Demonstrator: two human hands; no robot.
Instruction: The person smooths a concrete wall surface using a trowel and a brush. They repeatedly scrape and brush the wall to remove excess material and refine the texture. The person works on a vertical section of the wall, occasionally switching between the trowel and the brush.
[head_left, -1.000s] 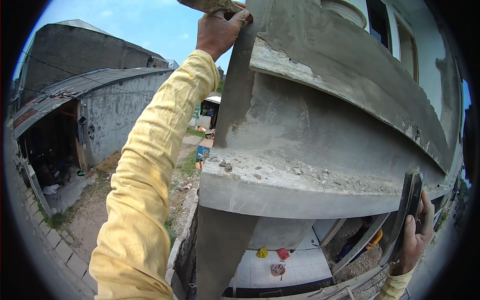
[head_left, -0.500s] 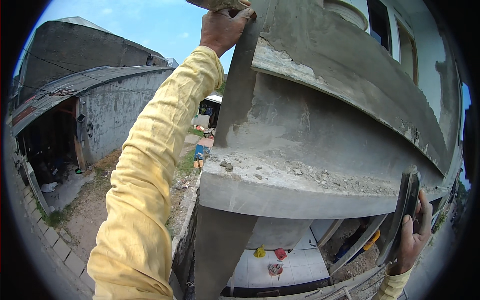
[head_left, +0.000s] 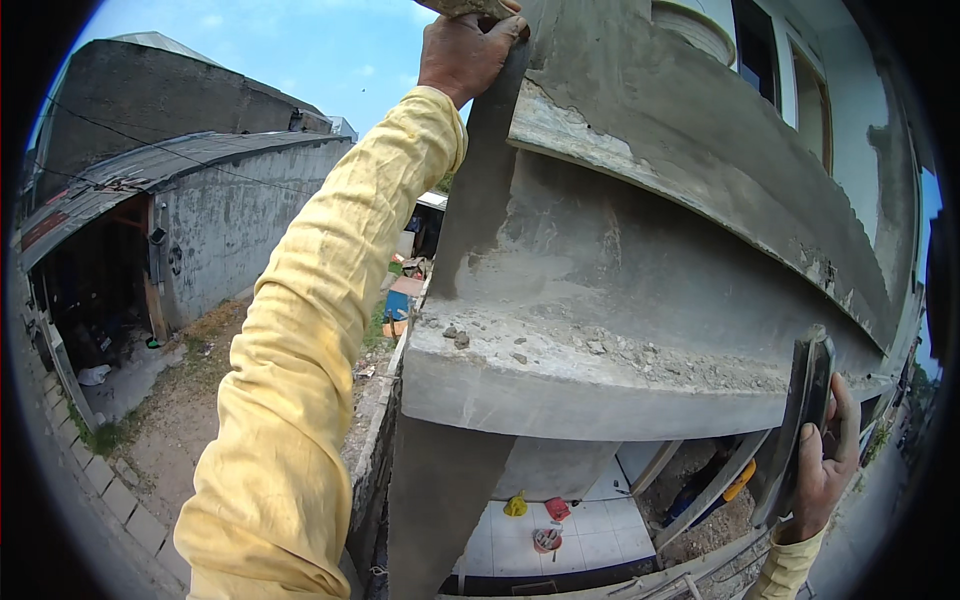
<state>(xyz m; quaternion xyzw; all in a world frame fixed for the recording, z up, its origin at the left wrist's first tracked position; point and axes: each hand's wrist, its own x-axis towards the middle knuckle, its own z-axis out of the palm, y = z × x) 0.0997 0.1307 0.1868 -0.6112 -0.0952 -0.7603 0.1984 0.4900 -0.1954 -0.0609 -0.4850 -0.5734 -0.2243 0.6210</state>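
High at the top of the picture, my left hand (head_left: 462, 58) grips the edge of a cement-coated board (head_left: 468, 7), mostly cut off by the frame. The thumb and knuckles are beside the edge of the grey plastered column (head_left: 478, 190). At the lower right, my right hand (head_left: 822, 455) is wrapped round a long dark plastering float (head_left: 800, 430), held upright and seen nearly edge-on. The float's upper end is in front of the right part of the concrete ledge (head_left: 590, 395); whether they touch, I cannot tell.
Crumbs of mortar (head_left: 640, 358) litter the ledge below a rough-edged overhanging band (head_left: 600, 145). Far below are a white tiled floor (head_left: 600, 545) with a bucket (head_left: 547, 540), and a partly hidden person (head_left: 735, 485). A grey shed (head_left: 240, 195) stands left across a dirt strip.
My left hand has shifted slightly right and down in the picture, the board still in its grip. My right hand and the float have moved a little left and up.
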